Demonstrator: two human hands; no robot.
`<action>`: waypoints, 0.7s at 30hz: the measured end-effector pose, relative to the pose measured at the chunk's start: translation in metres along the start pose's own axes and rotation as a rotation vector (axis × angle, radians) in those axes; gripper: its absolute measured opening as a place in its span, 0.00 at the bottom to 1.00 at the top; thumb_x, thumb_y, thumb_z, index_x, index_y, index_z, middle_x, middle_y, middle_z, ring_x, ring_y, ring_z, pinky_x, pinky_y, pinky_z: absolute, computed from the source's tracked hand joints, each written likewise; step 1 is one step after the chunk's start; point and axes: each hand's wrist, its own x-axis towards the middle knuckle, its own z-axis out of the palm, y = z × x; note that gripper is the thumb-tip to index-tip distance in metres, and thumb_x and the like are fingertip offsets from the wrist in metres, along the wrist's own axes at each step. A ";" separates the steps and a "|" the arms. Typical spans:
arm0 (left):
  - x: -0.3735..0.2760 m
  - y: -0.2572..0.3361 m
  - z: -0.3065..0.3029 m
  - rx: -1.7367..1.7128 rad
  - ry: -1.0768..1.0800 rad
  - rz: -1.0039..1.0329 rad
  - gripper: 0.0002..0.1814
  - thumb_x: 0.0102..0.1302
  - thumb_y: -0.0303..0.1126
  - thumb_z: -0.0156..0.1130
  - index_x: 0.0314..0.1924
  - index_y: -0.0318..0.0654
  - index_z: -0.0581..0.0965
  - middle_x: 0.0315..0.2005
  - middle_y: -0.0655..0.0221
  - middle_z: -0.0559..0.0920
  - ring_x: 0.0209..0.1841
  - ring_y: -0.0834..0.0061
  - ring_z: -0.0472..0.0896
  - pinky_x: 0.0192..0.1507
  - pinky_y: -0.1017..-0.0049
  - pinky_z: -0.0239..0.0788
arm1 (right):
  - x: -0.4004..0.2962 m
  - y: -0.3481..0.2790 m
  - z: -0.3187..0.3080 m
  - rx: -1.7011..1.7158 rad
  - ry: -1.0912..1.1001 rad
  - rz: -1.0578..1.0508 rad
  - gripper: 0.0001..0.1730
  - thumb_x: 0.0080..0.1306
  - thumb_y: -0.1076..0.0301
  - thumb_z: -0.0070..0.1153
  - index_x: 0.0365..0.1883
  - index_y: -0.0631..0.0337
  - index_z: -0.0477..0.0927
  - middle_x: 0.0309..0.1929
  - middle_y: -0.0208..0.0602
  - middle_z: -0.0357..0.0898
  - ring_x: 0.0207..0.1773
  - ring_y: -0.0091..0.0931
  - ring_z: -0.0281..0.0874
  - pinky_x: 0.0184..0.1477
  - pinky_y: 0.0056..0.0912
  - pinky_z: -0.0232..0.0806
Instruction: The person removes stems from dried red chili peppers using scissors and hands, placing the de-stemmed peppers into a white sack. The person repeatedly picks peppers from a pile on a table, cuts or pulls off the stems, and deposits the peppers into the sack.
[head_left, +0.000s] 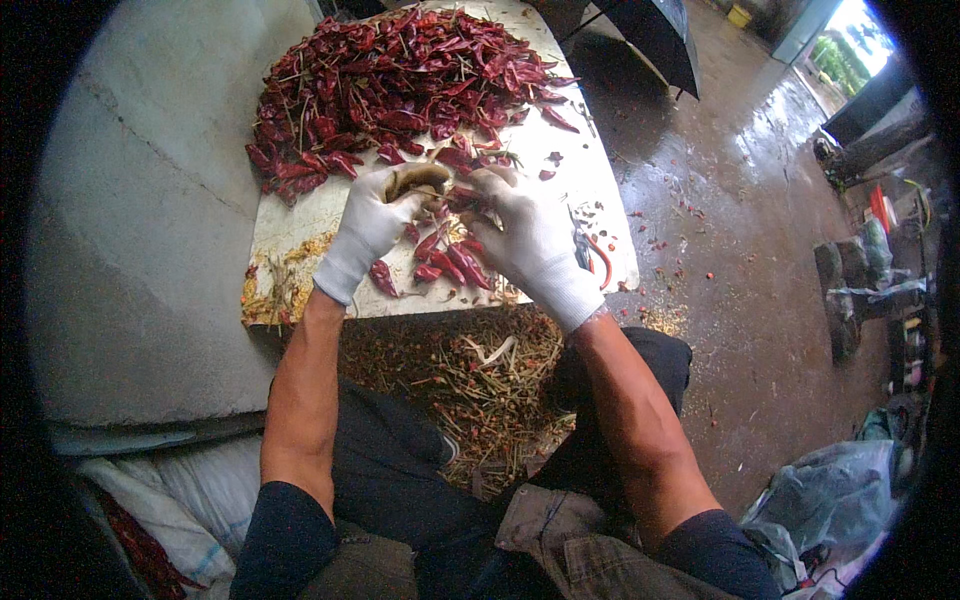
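Note:
White work gloves with stained fingers cover both hands. My left hand (386, 210) pinches a thin pepper stem between thumb and curled fingers, just in front of the pile. Close on its right, my right hand (517, 225) is closed around a dried red chili pepper (466, 196), its fingertips partly hidden. A large heap of dried red chili peppers (405, 82) covers the far part of the white board (600, 180). Several loose peppers (450, 262) lie below my hands. Red-handled pliers or cutters (600, 259) lie partly behind my right wrist.
Cut stems (495, 397) are heaped on the floor below the board's near edge. A concrete wall (165, 187) borders the left side, above a white woven sack (165, 510). A black umbrella (652, 37) stands open beyond the board; a plastic bag (825, 495) lies lower right.

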 end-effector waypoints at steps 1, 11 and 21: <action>-0.003 0.005 0.004 0.020 -0.027 0.037 0.19 0.69 0.15 0.56 0.58 0.30 0.82 0.49 0.65 0.88 0.49 0.77 0.86 0.56 0.76 0.78 | 0.000 -0.001 0.002 0.035 -0.020 0.003 0.21 0.63 0.62 0.67 0.52 0.62 0.82 0.49 0.49 0.82 0.50 0.46 0.82 0.52 0.48 0.75; -0.018 0.027 0.013 -0.312 0.178 0.170 0.27 0.68 0.17 0.65 0.68 0.32 0.74 0.56 0.62 0.85 0.53 0.72 0.85 0.57 0.77 0.78 | 0.006 0.002 0.009 0.741 0.029 0.497 0.14 0.75 0.68 0.59 0.52 0.69 0.86 0.34 0.31 0.87 0.29 0.19 0.79 0.34 0.23 0.72; -0.036 0.023 0.056 0.471 0.172 0.114 0.16 0.64 0.28 0.69 0.51 0.32 0.82 0.39 0.55 0.89 0.42 0.65 0.90 0.46 0.68 0.80 | -0.009 -0.027 0.013 1.105 0.059 0.629 0.16 0.76 0.66 0.61 0.55 0.66 0.86 0.47 0.34 0.89 0.46 0.19 0.82 0.52 0.23 0.74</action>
